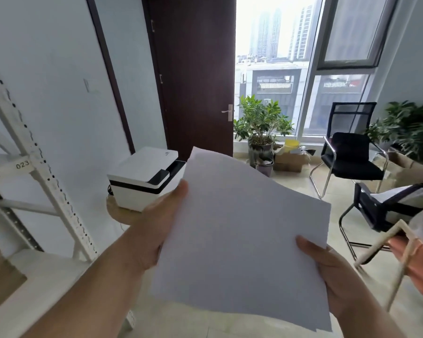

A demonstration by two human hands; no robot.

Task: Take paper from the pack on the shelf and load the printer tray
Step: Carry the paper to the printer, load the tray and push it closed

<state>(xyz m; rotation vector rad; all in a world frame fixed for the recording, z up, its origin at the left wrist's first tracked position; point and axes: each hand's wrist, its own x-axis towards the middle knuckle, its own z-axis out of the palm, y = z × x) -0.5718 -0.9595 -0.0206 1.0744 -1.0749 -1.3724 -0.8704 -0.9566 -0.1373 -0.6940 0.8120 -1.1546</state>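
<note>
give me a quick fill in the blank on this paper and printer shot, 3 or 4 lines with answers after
1. The stack of paper is held by ____ hands, the left hand and the right hand.
2. The printer sits on a round ____ stool.
3. The potted plant stands beside the dark ____.
4. The shelf rack stands on the ____ side of the view.

Answers: both; wooden; door; left

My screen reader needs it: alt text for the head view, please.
Both hands, left and right, hold a sheaf of white paper in mid-air. Beyond it a white printer sits on a low round table, with a shelf at left.
</note>
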